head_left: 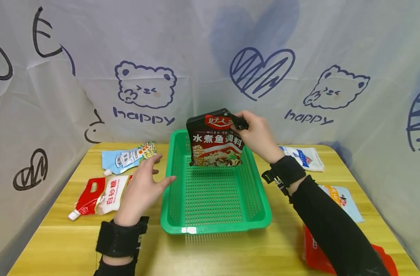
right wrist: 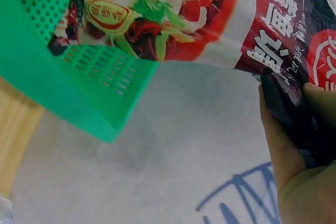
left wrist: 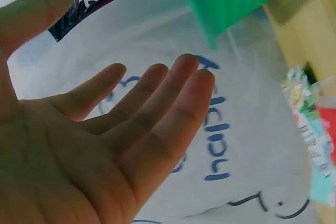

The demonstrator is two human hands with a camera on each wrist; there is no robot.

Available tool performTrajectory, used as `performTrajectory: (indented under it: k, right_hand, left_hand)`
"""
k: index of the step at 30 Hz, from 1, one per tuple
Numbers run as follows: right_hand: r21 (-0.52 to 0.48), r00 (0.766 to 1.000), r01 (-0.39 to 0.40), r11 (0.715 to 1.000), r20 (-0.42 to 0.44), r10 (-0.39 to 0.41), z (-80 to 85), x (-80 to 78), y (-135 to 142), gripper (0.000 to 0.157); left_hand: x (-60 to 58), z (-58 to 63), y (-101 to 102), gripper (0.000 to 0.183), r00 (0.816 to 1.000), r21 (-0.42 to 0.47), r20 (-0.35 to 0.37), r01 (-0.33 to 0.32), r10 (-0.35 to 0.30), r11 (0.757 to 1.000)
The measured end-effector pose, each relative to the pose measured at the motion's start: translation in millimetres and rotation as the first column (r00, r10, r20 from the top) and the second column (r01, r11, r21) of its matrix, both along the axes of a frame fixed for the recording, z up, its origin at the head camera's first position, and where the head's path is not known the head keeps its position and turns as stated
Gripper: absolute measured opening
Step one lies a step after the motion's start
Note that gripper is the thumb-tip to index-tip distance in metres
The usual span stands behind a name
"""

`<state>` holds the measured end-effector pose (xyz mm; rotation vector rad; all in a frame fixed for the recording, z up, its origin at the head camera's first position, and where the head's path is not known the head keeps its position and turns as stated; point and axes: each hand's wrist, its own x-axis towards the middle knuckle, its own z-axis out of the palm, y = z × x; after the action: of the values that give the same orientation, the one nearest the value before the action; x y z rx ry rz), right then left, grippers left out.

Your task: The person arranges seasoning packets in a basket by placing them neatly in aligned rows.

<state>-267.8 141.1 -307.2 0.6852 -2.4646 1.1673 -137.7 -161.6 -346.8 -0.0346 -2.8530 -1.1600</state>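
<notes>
A dark red and black seasoning packet (head_left: 216,142) with a picture of food hangs upright over the far part of a green plastic basket (head_left: 213,227). My right hand (head_left: 256,134) pinches its upper right corner between thumb and fingers. Close up in the right wrist view, the crumpled black corner of the packet (right wrist: 173,19) sits in that hand's grip. To the left of the basket my left hand (head_left: 145,188) is held up, thumb and fingers spread, holding nothing. In the left wrist view its palm (left wrist: 68,156) shows bare.
Left on the wooden table lie a light-blue Heinz pouch (head_left: 125,158) and a red-and-white sugar pouch (head_left: 99,194). On the right are a white-and-blue packet (head_left: 308,158), a pale-blue packet (head_left: 348,203) and a red package (head_left: 315,253) partly under the right sleeve. A printed cloth (head_left: 210,76) hangs behind.
</notes>
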Motion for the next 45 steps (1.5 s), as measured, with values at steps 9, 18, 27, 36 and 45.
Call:
performTrajectory:
  k: [9, 18, 27, 36, 45]
  right_hand:
    - [0.024, 0.995, -0.009, 1.0, 0.098, 0.006, -15.3, -34.9, -11, 0.021]
    - [0.081, 0.988, -0.04, 0.996, 0.153, 0.027, -26.2, -53.7, -22, 0.018]
    - [0.088, 0.972, -0.059, 0.994, 0.232, 0.038, -29.7, -69.0, -23, 0.023]
    - [0.186, 0.958, -0.011, 0.982, 0.284, -0.044, -28.3, -76.0, -20, 0.043]
    - [0.248, 0.956, -0.008, 0.969, 0.285, -0.065, -34.5, -77.4, -8, 0.06]
  left_hand:
    - [-9.2, -15.9, -5, 0.08, 0.995, 0.028, 0.081, 0.049, -0.052, 0.998]
    - [-13.1, -23.4, -6, 0.072, 0.986, 0.065, 0.128, 0.097, -0.104, 0.993]
    - [-15.6, -26.0, -4, 0.067, 0.983, 0.078, 0.146, 0.104, -0.115, 0.991]
    - [-14.6, -26.6, -3, 0.067, 0.983, 0.064, 0.142, 0.108, -0.116, 0.992]
    - [-15.2, -26.5, -2, 0.068, 0.982, 0.069, 0.152, 0.107, -0.116, 0.992]
